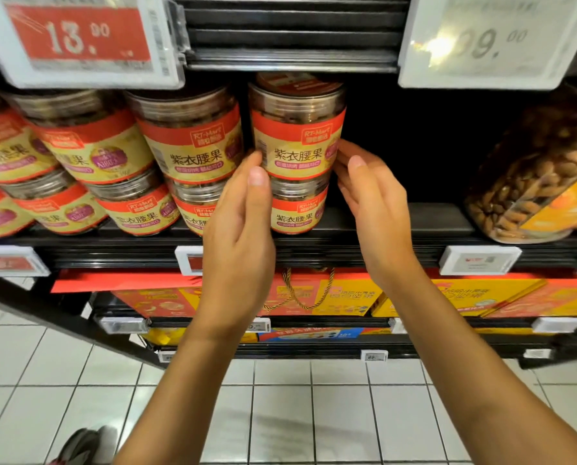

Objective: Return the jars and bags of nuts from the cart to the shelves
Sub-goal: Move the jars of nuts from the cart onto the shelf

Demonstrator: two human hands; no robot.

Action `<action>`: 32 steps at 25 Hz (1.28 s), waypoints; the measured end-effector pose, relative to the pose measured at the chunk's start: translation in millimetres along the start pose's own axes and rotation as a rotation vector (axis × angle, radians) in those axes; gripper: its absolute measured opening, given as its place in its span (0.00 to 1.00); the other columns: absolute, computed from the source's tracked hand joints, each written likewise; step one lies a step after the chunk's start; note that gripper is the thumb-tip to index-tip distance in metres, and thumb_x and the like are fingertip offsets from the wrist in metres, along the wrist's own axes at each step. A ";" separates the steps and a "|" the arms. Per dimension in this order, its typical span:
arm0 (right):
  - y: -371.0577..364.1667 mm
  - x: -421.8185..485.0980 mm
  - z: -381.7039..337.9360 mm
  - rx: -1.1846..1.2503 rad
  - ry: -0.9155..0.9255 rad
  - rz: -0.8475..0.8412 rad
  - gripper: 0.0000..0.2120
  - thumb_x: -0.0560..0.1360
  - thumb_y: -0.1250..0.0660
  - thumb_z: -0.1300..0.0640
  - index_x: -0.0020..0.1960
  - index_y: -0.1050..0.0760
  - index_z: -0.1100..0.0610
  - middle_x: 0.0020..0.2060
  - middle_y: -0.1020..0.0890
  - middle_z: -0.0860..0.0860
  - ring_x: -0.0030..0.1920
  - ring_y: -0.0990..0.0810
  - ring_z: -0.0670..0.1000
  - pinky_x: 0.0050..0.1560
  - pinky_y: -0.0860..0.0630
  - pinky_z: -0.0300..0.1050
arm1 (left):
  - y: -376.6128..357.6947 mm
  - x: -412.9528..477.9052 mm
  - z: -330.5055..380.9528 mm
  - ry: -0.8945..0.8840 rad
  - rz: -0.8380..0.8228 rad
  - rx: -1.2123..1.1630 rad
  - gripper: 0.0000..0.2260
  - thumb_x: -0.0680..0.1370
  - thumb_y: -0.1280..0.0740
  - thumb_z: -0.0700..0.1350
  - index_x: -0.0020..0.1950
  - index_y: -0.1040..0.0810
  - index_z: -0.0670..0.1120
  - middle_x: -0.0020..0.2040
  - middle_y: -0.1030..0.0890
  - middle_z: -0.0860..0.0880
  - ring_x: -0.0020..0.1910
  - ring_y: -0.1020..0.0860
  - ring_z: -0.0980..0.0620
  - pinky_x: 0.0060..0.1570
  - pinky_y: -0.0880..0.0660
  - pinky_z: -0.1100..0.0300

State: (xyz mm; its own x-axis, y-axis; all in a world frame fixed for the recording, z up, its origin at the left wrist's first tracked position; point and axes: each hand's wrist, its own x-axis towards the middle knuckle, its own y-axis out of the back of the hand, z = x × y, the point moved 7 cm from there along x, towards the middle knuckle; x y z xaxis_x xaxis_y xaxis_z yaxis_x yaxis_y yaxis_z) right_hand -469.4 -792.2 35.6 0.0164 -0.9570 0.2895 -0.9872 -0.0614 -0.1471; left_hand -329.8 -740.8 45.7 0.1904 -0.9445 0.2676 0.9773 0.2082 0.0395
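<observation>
Black supermarket shelving [414, 223] carries red-labelled cashew jars [193, 142] stacked two high. At the row's right end the top jar [297, 139] stands upright on a lower jar [295, 213]. The left hand [240, 236] and right hand [374, 203] flank it, their nearly straight fingers touching its sides.

Bright, even store light falls on the left hand [240, 223], the right hand [374, 196] and the floor tiles [297, 414] below them. Above the right hand, glare washes out a white price tag [492, 41]. Behind that hand the shelf recess [414, 146] is black. Jars [89, 146] left of the left hand look soft and bowed by wide-angle distortion.
</observation>
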 end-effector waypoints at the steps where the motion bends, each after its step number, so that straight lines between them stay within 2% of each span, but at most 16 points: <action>1: 0.7 -1.4 0.6 -0.002 0.002 0.011 0.12 0.81 0.46 0.60 0.57 0.27 0.49 0.54 0.21 0.44 0.57 0.22 0.40 0.52 0.28 0.30 | 2.2 -0.4 -1.1 0.002 0.010 0.004 0.21 0.79 0.48 0.54 0.71 0.35 0.51 0.69 0.29 0.54 0.69 0.33 0.61 0.70 0.36 0.55; 7: 3.5 -0.1 4.1 0.002 -0.013 0.028 0.12 0.80 0.46 0.59 0.56 0.27 0.48 0.55 0.21 0.45 0.60 0.23 0.43 0.55 0.28 0.34 | 5.4 1.1 -5.5 0.009 -0.006 0.005 0.22 0.78 0.46 0.53 0.72 0.36 0.50 0.70 0.30 0.54 0.69 0.33 0.62 0.71 0.36 0.55; 10: 8.1 -12.5 6.9 -0.077 -0.143 0.106 0.11 0.81 0.45 0.59 0.59 0.27 0.51 0.54 0.22 0.42 0.58 0.23 0.41 0.57 0.26 0.35 | 17.1 -10.8 -5.0 0.104 0.005 0.042 0.22 0.77 0.43 0.52 0.70 0.32 0.48 0.68 0.27 0.52 0.68 0.31 0.59 0.70 0.35 0.55; 12: 7.2 -40.3 -3.5 -0.187 -0.204 0.182 0.10 0.81 0.44 0.61 0.58 0.27 0.55 0.50 0.21 0.44 0.55 0.21 0.47 0.58 0.24 0.44 | 37.5 -35.7 8.2 0.197 0.057 0.010 0.14 0.79 0.40 0.48 0.64 0.26 0.47 0.59 0.20 0.49 0.60 0.23 0.55 0.64 0.29 0.57; 13: -1.9 -55.5 -12.7 -0.211 -0.223 0.147 0.09 0.80 0.44 0.62 0.56 0.26 0.56 0.47 0.21 0.44 0.51 0.20 0.50 0.55 0.23 0.47 | 51.3 -49.5 16.1 0.267 0.101 -0.047 0.11 0.81 0.41 0.45 0.59 0.24 0.45 0.51 0.17 0.49 0.53 0.20 0.54 0.58 0.26 0.59; 14: -17.2 -72.2 -20.2 -0.219 -0.261 0.068 0.08 0.80 0.43 0.63 0.53 0.26 0.57 0.44 0.21 0.45 0.46 0.20 0.52 0.50 0.23 0.47 | 69.4 -66.9 22.4 0.356 0.171 -0.122 0.11 0.81 0.43 0.43 0.55 0.22 0.43 0.43 0.16 0.49 0.45 0.19 0.53 0.52 0.23 0.62; 16: -66.6 -107.7 -40.6 -0.181 -0.335 -0.160 0.07 0.79 0.42 0.60 0.48 0.25 0.55 0.42 0.20 0.48 0.40 0.20 0.52 0.43 0.24 0.41 | 117.1 -113.6 41.3 0.493 0.312 -0.199 0.14 0.82 0.46 0.43 0.48 0.21 0.44 0.35 0.16 0.50 0.36 0.18 0.54 0.43 0.22 0.65; 18: -116.1 -134.8 -63.4 -0.129 -0.342 -0.339 0.08 0.76 0.42 0.57 0.48 0.25 0.55 0.43 0.19 0.49 0.39 0.19 0.48 0.42 0.24 0.36 | 160.9 -157.9 62.3 0.537 0.408 -0.253 0.16 0.82 0.47 0.45 0.46 0.21 0.44 0.35 0.16 0.49 0.34 0.18 0.54 0.40 0.22 0.65; 23: -298.5 -265.4 -122.9 0.031 -0.352 -0.981 0.09 0.76 0.43 0.58 0.48 0.24 0.53 0.42 0.19 0.48 0.39 0.18 0.45 0.42 0.25 0.34 | 297.2 -334.8 118.7 0.596 0.946 -0.324 0.15 0.82 0.47 0.44 0.45 0.22 0.41 0.31 0.18 0.48 0.30 0.19 0.54 0.34 0.23 0.66; 26: -397.3 -369.3 -138.1 0.033 -0.397 -1.344 0.08 0.77 0.41 0.58 0.46 0.24 0.50 0.42 0.19 0.45 0.38 0.18 0.42 0.41 0.25 0.31 | 372.7 -443.8 133.1 0.628 1.204 -0.303 0.15 0.82 0.47 0.44 0.45 0.23 0.41 0.30 0.18 0.49 0.28 0.20 0.55 0.31 0.24 0.67; 29: -481.3 -463.9 -118.5 -0.061 -0.478 -1.547 0.11 0.79 0.42 0.61 0.45 0.24 0.51 0.41 0.19 0.47 0.34 0.20 0.39 0.39 0.24 0.32 | 457.3 -541.5 137.1 0.672 1.383 -0.283 0.14 0.82 0.46 0.44 0.45 0.23 0.42 0.30 0.18 0.50 0.29 0.19 0.55 0.33 0.24 0.66; 32: -549.2 -555.2 -55.6 -0.365 -0.635 -1.583 0.12 0.80 0.44 0.60 0.50 0.22 0.62 0.40 0.19 0.53 0.36 0.20 0.49 0.37 0.26 0.38 | 537.4 -632.4 117.1 0.836 1.460 -0.282 0.12 0.81 0.45 0.41 0.43 0.24 0.42 0.29 0.18 0.50 0.28 0.20 0.56 0.30 0.24 0.67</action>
State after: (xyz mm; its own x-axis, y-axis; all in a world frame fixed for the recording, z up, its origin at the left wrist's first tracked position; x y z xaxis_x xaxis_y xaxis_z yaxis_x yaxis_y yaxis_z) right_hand 54.9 -211.3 8.2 0.8846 0.0005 -0.4664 0.0616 -0.9914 0.1158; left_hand 64.1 -1.9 10.5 0.7793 0.0912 -0.6200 -0.0730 0.9958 0.0547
